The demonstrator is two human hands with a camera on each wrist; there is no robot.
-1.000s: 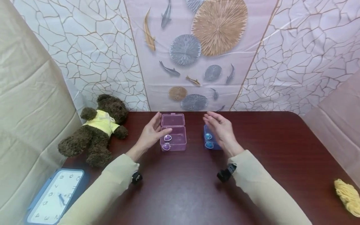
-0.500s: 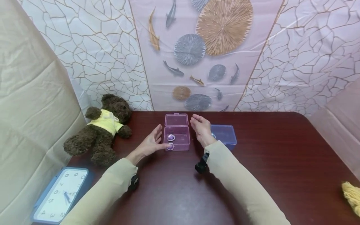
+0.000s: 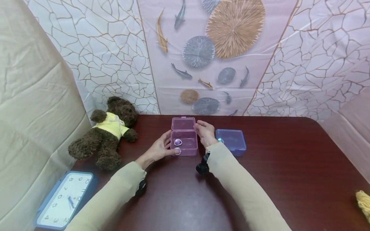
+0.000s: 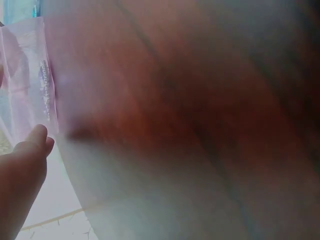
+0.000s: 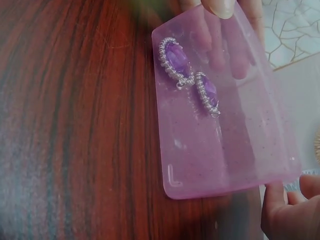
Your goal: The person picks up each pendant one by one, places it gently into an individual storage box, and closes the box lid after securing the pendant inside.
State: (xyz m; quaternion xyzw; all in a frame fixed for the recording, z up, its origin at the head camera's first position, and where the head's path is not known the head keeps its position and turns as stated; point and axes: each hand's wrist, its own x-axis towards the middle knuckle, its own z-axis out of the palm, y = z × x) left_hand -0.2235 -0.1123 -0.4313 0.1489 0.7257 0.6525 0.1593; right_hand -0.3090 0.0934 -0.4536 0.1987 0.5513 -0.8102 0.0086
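A translucent pink plastic box (image 3: 184, 150) stands with its lid (image 3: 183, 124) raised at the back. Inside, along its left side, lie two purple gems (image 5: 176, 57) with silvery beaded rims. My left hand (image 3: 158, 148) holds the box's left side, its thumb at the front left corner; in the right wrist view its fingers show through the plastic. My right hand (image 3: 206, 133) is at the box's right side, fingertips touching near the hinge and lid edge. To the right sits a blue plastic box (image 3: 232, 141) with its lid down, partly hidden by my right wrist.
A brown teddy bear (image 3: 108, 134) in a yellow top lies at the left. In front of it is a blue-framed clock (image 3: 65, 200). Yellow yarn (image 3: 363, 202) lies at the far right edge. A patterned cloth backdrop (image 3: 199, 80) rises behind the dark red table (image 3: 185, 199).
My right hand has moved left from the blue box to the pink box's right side. The blue box's lid now shows flat on top. My left hand has closed in on the pink box.
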